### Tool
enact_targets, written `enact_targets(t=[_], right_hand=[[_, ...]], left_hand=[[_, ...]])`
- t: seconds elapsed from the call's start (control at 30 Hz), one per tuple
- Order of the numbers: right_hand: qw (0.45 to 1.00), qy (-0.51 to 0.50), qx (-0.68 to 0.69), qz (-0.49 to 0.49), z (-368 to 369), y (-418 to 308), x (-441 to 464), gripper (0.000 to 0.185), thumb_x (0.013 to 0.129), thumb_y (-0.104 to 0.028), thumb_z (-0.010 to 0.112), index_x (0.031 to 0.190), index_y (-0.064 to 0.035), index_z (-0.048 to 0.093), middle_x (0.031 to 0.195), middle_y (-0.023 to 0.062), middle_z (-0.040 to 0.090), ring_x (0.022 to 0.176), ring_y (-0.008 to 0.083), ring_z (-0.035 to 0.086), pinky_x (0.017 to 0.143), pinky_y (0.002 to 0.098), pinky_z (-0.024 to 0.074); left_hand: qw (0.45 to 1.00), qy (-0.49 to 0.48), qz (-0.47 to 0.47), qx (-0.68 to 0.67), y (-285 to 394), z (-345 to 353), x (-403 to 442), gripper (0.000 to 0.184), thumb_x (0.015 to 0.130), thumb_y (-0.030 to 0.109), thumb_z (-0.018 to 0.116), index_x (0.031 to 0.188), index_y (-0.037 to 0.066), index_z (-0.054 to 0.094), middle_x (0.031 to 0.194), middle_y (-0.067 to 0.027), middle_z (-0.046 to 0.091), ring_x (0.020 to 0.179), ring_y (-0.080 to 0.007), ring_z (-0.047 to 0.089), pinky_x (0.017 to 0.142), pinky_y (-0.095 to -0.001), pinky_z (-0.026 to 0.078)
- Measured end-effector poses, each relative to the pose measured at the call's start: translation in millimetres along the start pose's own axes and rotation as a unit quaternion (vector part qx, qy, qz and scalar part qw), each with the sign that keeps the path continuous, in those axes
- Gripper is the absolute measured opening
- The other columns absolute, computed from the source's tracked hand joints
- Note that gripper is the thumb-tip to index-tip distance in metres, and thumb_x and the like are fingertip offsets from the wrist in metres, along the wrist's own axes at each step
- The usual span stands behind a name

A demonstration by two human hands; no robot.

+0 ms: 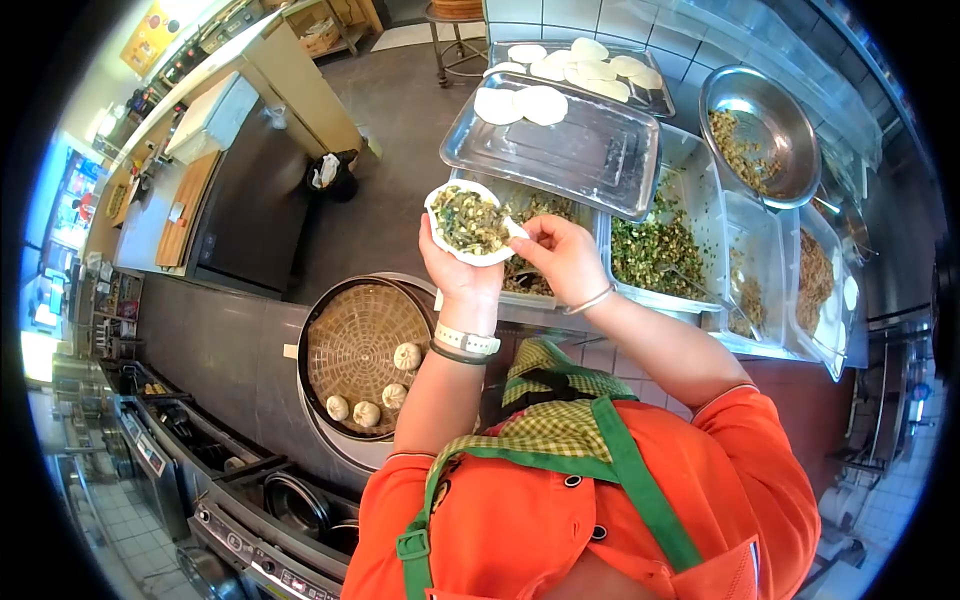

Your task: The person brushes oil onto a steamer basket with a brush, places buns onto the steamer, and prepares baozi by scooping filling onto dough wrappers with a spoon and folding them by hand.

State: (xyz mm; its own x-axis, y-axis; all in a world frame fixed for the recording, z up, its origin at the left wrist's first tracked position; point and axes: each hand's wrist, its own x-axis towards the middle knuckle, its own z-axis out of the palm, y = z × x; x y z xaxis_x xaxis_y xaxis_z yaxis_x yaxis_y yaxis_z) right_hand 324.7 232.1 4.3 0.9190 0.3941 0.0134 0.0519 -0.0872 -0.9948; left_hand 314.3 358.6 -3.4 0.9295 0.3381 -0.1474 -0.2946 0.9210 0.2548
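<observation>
A round dough wrapper [487, 259] heaped with chopped green-and-pale filling [468, 220] rests in my left hand [462, 278], which cups it from below. With thumb and fingertips, my right hand [562, 255] pinches the wrapper's right edge. Just behind and below the hands is a tub of similar filling [545, 205], partly hidden by the hands and a tray. To its right, a clear tub holds green chopped filling [655, 240] with a spoon [690, 280] in it. Several pleated buns [367, 413] sit in the round steamer basket [350, 330] at my left.
A metal tray [560, 150] with two wrappers [520, 104] overlaps the tubs. Behind it, another tray carries several wrappers [590, 68]. A steel bowl [765, 130] stands at the back right, near a tub of brown filling [815, 270]. Cooking equipment [250, 540] lines the lower left.
</observation>
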Motion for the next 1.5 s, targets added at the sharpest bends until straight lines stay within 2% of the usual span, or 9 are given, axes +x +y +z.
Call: enact_targets(t=[0.23, 0.37, 0.47, 0.53, 0.57, 0.8, 1.03, 1.37, 1.5], right_hand=[[0.918, -0.024, 0.362, 0.157, 7.2, 14.5, 12.4, 0.016, 0.077, -0.015, 0.064, 0.083, -0.0008, 0.059, 0.072, 0.0012, 0.059, 0.063, 0.0086, 0.052, 0.06, 0.0226, 0.0431], [0.936, -0.037, 0.336, 0.1, 1.8, 2.2, 14.9, 0.017, 0.078, -0.016, 0.063, 0.081, -0.0003, 0.057, 0.077, 0.0008, 0.058, 0.065, 0.0065, 0.049, 0.059, 0.0244, 0.0425], [0.998, 0.003, -0.037, -0.043, -3.6, -15.6, 15.8, 0.009, 0.078, -0.011, 0.062, 0.08, -0.0036, 0.057, 0.074, -0.0001, 0.053, 0.07, 0.0107, 0.052, 0.061, 0.026, 0.0427], [0.833, 0.038, -0.376, -0.404, -7.8, -20.4, 17.0, 0.01, 0.074, -0.009, 0.064, 0.077, -0.0031, 0.057, 0.073, 0.0046, 0.053, 0.067, 0.0143, 0.052, 0.061, 0.0262, 0.0432], [0.816, 0.036, -0.39, -0.424, -11.2, -17.5, 18.6, 0.015, 0.069, -0.007, 0.066, 0.079, -0.0028, 0.056, 0.073, 0.008, 0.051, 0.065, 0.0181, 0.051, 0.061, 0.0271, 0.0437], [0.999, -0.028, -0.03, -0.016, -22.7, 4.1, 20.7, 0.025, 0.071, -0.019, 0.069, 0.084, -0.0018, 0.056, 0.072, 0.0057, 0.055, 0.063, 0.0119, 0.051, 0.059, 0.0245, 0.0435], [0.959, 0.002, -0.251, -0.13, -27.4, -17.3, 12.8, 0.026, 0.071, -0.021, 0.068, 0.082, 0.0003, 0.057, 0.072, 0.0076, 0.059, 0.061, 0.0146, 0.054, 0.06, 0.0271, 0.0457], [0.979, 0.005, -0.201, -0.032, -25.2, -20.3, 6.4, 0.023, 0.072, -0.02, 0.066, 0.08, -0.0008, 0.056, 0.07, 0.011, 0.056, 0.065, 0.0211, 0.056, 0.062, 0.0321, 0.0456], [0.929, 0.047, -0.304, -0.208, -32.4, -14.8, 5.2, 0.015, 0.072, -0.013, 0.064, 0.08, -0.0014, 0.058, 0.068, 0.0086, 0.055, 0.06, 0.0219, 0.053, 0.056, 0.031, 0.0432]], left_hand=[[0.997, -0.042, -0.033, -0.051, 0.6, 0.5, -1.2, 0.036, 0.088, 0.033, 0.033, 0.1, 0.007, 0.056, 0.098, -0.0069, 0.059, 0.093, -0.023, 0.055, 0.082, -0.039, 0.044], [0.998, 0.002, -0.036, -0.049, -6.8, -1.1, -4.6, 0.038, 0.088, 0.033, 0.032, 0.101, 0.006, 0.055, 0.1, -0.0075, 0.059, 0.094, -0.0225, 0.054, 0.084, -0.0377, 0.043], [0.999, 0.028, -0.014, 0.011, -14.4, -3.2, -1.9, 0.039, 0.09, 0.035, 0.029, 0.105, 0.007, 0.051, 0.1, -0.0063, 0.057, 0.094, -0.0207, 0.054, 0.082, -0.0352, 0.043], [0.999, 0.0, -0.006, 0.032, -18.2, -7.6, -1.3, 0.039, 0.09, 0.035, 0.028, 0.105, 0.006, 0.051, 0.1, -0.0064, 0.058, 0.094, -0.0197, 0.054, 0.083, -0.0342, 0.043], [0.999, -0.007, -0.015, 0.04, -18.6, -9.2, -1.7, 0.039, 0.091, 0.034, 0.028, 0.105, 0.007, 0.051, 0.1, -0.0062, 0.058, 0.095, -0.0198, 0.054, 0.083, -0.0343, 0.043], [0.997, -0.033, -0.075, -0.013, -20.3, -13.7, -3.9, 0.039, 0.089, 0.036, 0.031, 0.105, 0.009, 0.053, 0.101, -0.0048, 0.058, 0.096, -0.0202, 0.054, 0.085, -0.0357, 0.042], [0.994, -0.025, -0.103, -0.012, -29.2, -19.3, -5.7, 0.04, 0.088, 0.038, 0.031, 0.106, 0.009, 0.052, 0.103, -0.0057, 0.057, 0.099, -0.021, 0.053, 0.086, -0.0356, 0.041], [0.994, -0.02, -0.104, -0.039, -29.4, -19.5, -9.4, 0.039, 0.088, 0.038, 0.031, 0.105, 0.01, 0.053, 0.101, -0.0049, 0.058, 0.097, -0.0209, 0.053, 0.085, -0.0365, 0.042], [0.994, -0.035, -0.103, -0.007, -26.0, -23.1, -7.4, 0.038, 0.089, 0.037, 0.032, 0.103, 0.009, 0.053, 0.1, -0.0044, 0.058, 0.095, -0.0202, 0.054, 0.084, -0.0369, 0.043]])
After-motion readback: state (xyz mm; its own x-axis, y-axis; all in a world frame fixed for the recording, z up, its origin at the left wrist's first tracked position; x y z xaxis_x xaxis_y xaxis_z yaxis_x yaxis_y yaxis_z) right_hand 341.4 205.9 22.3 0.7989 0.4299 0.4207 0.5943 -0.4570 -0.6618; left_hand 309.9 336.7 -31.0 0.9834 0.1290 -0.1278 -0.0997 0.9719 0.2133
